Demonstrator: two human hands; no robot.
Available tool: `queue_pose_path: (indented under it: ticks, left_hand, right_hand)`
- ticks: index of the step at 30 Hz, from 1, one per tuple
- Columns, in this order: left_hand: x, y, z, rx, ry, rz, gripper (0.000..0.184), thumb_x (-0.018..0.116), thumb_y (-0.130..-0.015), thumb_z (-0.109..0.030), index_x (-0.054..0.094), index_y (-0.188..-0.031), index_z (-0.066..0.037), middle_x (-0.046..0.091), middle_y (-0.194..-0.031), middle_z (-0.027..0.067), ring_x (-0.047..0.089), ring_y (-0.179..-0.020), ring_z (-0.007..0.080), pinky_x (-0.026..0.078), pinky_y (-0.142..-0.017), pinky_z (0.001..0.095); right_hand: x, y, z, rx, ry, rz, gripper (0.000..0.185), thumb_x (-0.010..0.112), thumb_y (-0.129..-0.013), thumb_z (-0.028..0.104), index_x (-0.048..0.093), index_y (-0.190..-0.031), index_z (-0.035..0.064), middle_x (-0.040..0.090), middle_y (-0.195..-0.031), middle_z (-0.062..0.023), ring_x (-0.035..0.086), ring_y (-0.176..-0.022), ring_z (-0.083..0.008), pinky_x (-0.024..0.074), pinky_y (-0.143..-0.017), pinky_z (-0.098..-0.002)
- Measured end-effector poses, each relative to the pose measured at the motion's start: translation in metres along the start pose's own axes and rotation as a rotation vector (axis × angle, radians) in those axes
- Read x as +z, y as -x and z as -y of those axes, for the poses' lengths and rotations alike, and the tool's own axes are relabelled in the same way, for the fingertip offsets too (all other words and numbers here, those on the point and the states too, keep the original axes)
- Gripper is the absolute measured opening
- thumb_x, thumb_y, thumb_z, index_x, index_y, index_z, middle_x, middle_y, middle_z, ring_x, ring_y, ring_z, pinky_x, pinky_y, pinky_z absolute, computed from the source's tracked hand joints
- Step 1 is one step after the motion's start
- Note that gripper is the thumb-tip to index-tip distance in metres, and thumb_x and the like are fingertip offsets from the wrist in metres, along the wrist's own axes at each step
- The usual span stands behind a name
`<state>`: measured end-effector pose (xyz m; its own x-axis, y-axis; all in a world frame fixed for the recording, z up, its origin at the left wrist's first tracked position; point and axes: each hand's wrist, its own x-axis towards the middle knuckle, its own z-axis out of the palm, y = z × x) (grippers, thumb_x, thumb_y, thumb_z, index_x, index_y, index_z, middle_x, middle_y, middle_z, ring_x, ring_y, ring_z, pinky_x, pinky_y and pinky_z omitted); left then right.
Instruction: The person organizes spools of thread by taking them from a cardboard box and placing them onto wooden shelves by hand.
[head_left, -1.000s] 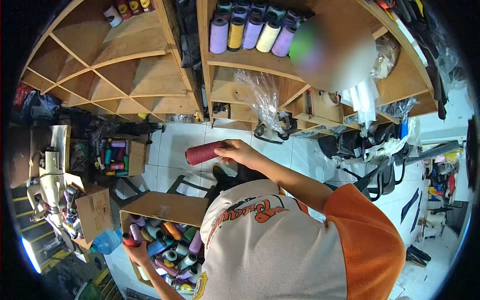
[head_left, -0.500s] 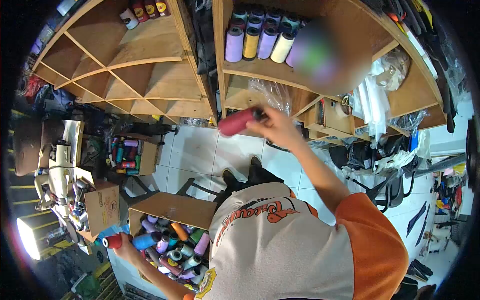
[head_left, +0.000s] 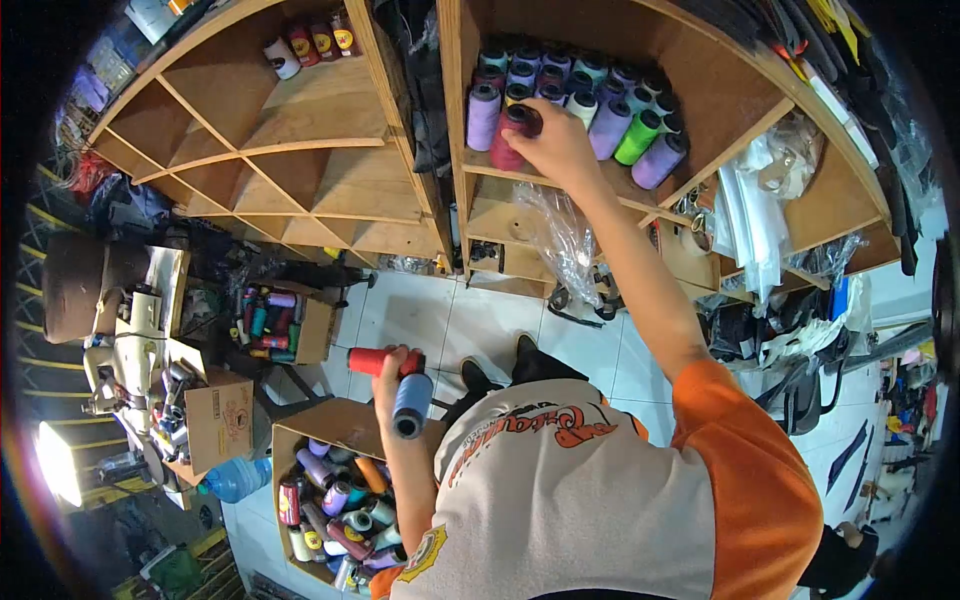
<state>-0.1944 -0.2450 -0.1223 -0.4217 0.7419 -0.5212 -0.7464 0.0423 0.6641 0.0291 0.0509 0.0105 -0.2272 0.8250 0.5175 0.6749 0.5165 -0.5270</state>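
Note:
My right hand (head_left: 553,145) is closed round the top of a dark red thread cone (head_left: 508,150), which is upright at the front edge of the upper right shelf (head_left: 720,110). Beside it on that shelf stand rows of thread cones, among them a lilac cone (head_left: 483,118), a bright green cone (head_left: 638,138) and a purple cone (head_left: 660,162). Low in front of my body, my left hand (head_left: 392,372) grips a red thread cone (head_left: 365,361) and a blue thread cone (head_left: 411,402) together. Below it, a cardboard box (head_left: 345,415) holds many mixed cones.
Another open box of thread cones (head_left: 318,325) sits farther left. A sewing machine (head_left: 137,335) stands at the left, near a blue water bottle (head_left: 238,480). Plastic bags (head_left: 560,240) hang below the shelf. A left shelf unit (head_left: 320,120) bears several cones.
My right hand has carried the dark red cone up to the shelf front. My left hand has risen from the box, moving right with the red and blue cones.

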Motion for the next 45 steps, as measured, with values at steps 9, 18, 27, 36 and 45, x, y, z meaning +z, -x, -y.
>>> queue_pose_path:
  ticks: [9, 18, 27, 36, 45]
  left_hand:
    - [0.022, -0.002, 0.011, -0.103, -0.062, 0.005, 0.021, 0.069, -0.073, -0.007, 0.054, -0.088, -0.002, 0.056, -0.081, 0.0067, 0.059, -0.074, 0.0199, 0.048, -0.073, 0.032]
    - [0.057, 0.006, 0.022, -0.152, -0.138, 0.057, 0.019, 0.07, -0.074, -0.012, 0.055, -0.083, -0.006, 0.055, -0.073, 0.0051, 0.059, -0.064, 0.0183, 0.047, -0.054, 0.0307]
    - [0.054, 0.007, 0.025, -0.198, -0.221, 0.065, 0.023, 0.07, -0.073, -0.014, 0.055, -0.088, -0.004, 0.058, -0.078, 0.0074, 0.059, -0.069, 0.0197, 0.048, -0.062, 0.0321]
    - [0.029, -0.01, 0.043, -0.181, -0.122, 0.126, 0.024, 0.07, -0.073, -0.011, 0.054, -0.088, -0.001, 0.053, -0.083, 0.0069, 0.055, -0.077, 0.0196, 0.049, -0.078, 0.0316]
    - [0.054, -0.041, 0.058, -0.172, -0.131, 0.104, 0.022, 0.066, -0.077, -0.02, 0.058, -0.083, 0.0, 0.056, -0.079, 0.006, 0.056, -0.069, 0.0175, 0.047, -0.068, 0.0288]
  right_hand:
    - [0.009, 0.011, 0.003, 0.003, -0.041, -0.065, 0.054, 0.074, -0.073, 0.03, 0.055, -0.114, 0.0, 0.062, -0.102, -0.0223, 0.061, -0.095, -0.0386, 0.0492, -0.083, -0.043]
    - [0.012, 0.028, 0.006, 0.245, 0.059, -0.051, 0.046, 0.076, -0.068, 0.03, 0.057, -0.094, -0.002, 0.064, -0.086, -0.0226, 0.063, -0.081, -0.0388, 0.0498, -0.069, -0.0433]
    - [0.025, 0.029, -0.013, 0.205, 0.018, -0.238, 0.038, 0.073, -0.069, 0.024, 0.057, -0.092, -0.0025, 0.063, -0.086, -0.0221, 0.062, -0.079, -0.0388, 0.0498, -0.069, -0.0438]
    - [0.035, 0.045, -0.017, 0.227, -0.029, -0.307, 0.042, 0.068, -0.073, 0.018, 0.048, -0.105, -0.0025, 0.056, -0.097, -0.0253, 0.057, -0.089, -0.0421, 0.0472, -0.078, -0.0484]
    - [-0.02, 0.142, 0.049, 0.261, -0.554, 0.719, 0.053, 0.073, -0.072, 0.015, 0.052, -0.12, 0.0099, 0.059, -0.106, -0.0098, 0.06, -0.091, -0.0225, 0.0497, -0.071, -0.0308]
